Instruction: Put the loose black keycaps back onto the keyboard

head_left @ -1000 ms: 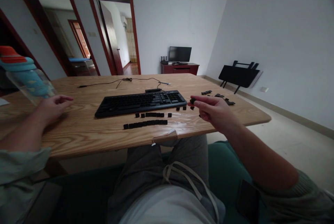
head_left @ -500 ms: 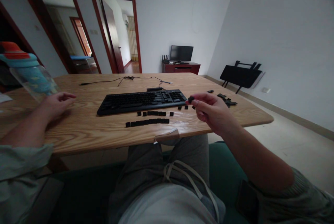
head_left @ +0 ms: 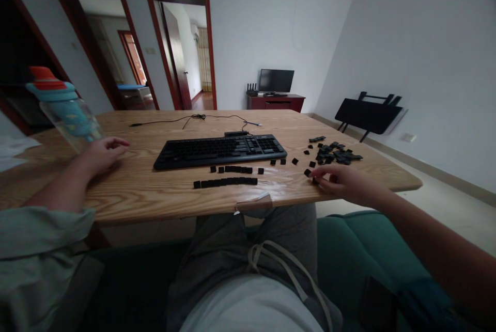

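Note:
My right hand (head_left: 343, 181) rests on the wooden table (head_left: 155, 190) near its front right edge, fingers pinched down on a small black keycap (head_left: 314, 181). Another loose keycap (head_left: 307, 172) lies just beside the fingertips. A heap of black keycaps (head_left: 335, 152) sits behind the hand. A black keyboard (head_left: 219, 150) lies mid-table, with two rows of keycaps (head_left: 225, 182) lined up in front of it. My left hand (head_left: 103, 150) lies on the table at the left, fingers loosely apart and holding nothing, beside a clear bottle (head_left: 65, 110) with a blue and orange lid.
A thin cable (head_left: 201, 116) runs across the table behind the keyboard. White paper (head_left: 15, 146) lies at the far left. A folded black table (head_left: 368, 115) leans on the right wall. I sit on a green seat (head_left: 349, 239); two doorways stand open behind.
My right hand, which held a keycap up beside the keyboard's right end, has dropped down and right to the table near the loose keycaps. The view has shifted right. My left hand has stayed put.

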Tool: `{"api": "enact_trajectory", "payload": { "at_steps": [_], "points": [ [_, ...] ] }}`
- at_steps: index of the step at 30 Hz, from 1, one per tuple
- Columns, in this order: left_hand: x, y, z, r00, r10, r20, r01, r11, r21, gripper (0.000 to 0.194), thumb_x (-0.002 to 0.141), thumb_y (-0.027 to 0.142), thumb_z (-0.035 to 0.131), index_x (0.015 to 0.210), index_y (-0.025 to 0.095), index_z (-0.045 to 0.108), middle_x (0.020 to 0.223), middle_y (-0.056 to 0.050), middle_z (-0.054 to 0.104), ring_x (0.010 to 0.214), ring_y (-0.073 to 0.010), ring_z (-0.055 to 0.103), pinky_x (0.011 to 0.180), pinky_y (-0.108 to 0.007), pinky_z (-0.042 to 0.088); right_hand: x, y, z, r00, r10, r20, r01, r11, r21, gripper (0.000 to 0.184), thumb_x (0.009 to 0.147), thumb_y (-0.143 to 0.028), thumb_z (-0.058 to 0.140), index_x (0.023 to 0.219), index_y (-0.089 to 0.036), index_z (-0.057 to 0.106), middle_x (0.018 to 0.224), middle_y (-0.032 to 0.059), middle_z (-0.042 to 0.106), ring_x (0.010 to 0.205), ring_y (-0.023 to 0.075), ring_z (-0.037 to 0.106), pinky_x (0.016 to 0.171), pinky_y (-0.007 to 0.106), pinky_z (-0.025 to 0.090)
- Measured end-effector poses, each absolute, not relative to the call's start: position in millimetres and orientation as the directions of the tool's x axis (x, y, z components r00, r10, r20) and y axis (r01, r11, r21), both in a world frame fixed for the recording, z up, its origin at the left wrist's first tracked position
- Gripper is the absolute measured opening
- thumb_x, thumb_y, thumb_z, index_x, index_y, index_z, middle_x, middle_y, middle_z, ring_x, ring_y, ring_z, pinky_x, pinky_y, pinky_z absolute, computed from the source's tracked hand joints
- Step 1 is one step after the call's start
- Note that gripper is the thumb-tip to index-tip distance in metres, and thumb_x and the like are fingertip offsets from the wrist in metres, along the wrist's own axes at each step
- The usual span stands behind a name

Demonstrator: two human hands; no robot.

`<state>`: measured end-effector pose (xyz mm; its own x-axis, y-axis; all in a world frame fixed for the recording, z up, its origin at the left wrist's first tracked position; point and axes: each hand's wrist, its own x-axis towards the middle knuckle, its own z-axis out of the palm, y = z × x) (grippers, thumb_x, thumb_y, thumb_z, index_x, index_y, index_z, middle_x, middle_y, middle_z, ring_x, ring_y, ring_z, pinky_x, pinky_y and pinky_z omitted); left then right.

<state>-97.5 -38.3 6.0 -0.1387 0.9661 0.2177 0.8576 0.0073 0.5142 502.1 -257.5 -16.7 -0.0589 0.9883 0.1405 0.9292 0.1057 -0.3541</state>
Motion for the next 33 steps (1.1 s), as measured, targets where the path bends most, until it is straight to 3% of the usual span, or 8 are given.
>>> {"api": "enact_trajectory", "payload": {
  "at_steps": [11, 15, 21, 26, 33],
  "points": [
    [-95.7, -34.4, 2.4, -0.039, 0.969, 0.242, 0.873, -0.085, 0.481, 0.049, 0.081, 0.044, 0.053, 0.115, 0.010, 0.064, 0.080, -0.004, 0.058, 0.065, -0.0156, 0.050, 0.057, -0.026, 0.040, 487.3, -262.2, -29.3, -0.157, 0.944, 0.292, 0.980, 0.186, -0.076, 0.034, 0.091, -0.037, 0.049, 0.100, -0.026, 0.079, 0.093, 0.0089, 0.078, 0.075, 0.0231, 0.070, 0.066, 0.033, 0.051],
    [-101.8, -28.6, -1.9, -0.016, 0.966, 0.257, 0.875, -0.111, 0.471, 0.049, 0.081, 0.045, 0.055, 0.115, 0.012, 0.064, 0.082, -0.004, 0.058, 0.068, -0.0161, 0.051, 0.059, -0.026, 0.040, 488.9, -271.3, -32.0, -0.185, 0.936, 0.301, 0.969, 0.224, -0.101, 0.034, 0.093, -0.043, 0.051, 0.102, -0.028, 0.080, 0.101, 0.0091, 0.078, 0.071, 0.0216, 0.069, 0.067, 0.034, 0.052],
    [-104.9, -27.1, -4.2, -0.021, 0.965, 0.260, 0.871, -0.110, 0.479, 0.049, 0.080, 0.047, 0.056, 0.115, 0.013, 0.064, 0.081, -0.004, 0.058, 0.067, -0.0161, 0.052, 0.059, -0.026, 0.040, 456.9, -219.9, 7.2, -0.208, 0.914, 0.347, 0.935, 0.290, -0.203, 0.031, 0.090, -0.043, 0.058, 0.107, -0.027, 0.078, 0.070, 0.0041, 0.072, 0.058, 0.0170, 0.063, 0.059, 0.028, 0.046],
    [-102.6, -31.2, -1.9, -0.039, 0.964, 0.264, 0.875, -0.094, 0.474, 0.050, 0.079, 0.047, 0.056, 0.113, 0.012, 0.065, 0.079, -0.003, 0.058, 0.066, -0.0162, 0.051, 0.059, -0.027, 0.040, 414.8, -115.0, 21.9, -0.282, 0.886, 0.369, 0.896, 0.380, -0.229, 0.028, 0.094, -0.037, 0.056, 0.107, -0.023, 0.078, 0.102, 0.0073, 0.078, 0.088, 0.0224, 0.069, 0.079, 0.031, 0.051],
    [-98.7, -30.8, -0.7, -0.021, 0.966, 0.256, 0.868, -0.109, 0.485, 0.048, 0.080, 0.046, 0.055, 0.112, 0.011, 0.065, 0.081, -0.005, 0.057, 0.069, -0.0170, 0.051, 0.058, -0.026, 0.040, 418.1, -60.6, -8.3, -0.232, 0.916, 0.328, 0.924, 0.313, -0.221, 0.028, 0.095, -0.037, 0.059, 0.107, -0.022, 0.079, 0.114, 0.0089, 0.076, 0.103, 0.0256, 0.068, 0.093, 0.035, 0.050]
  ]
}}
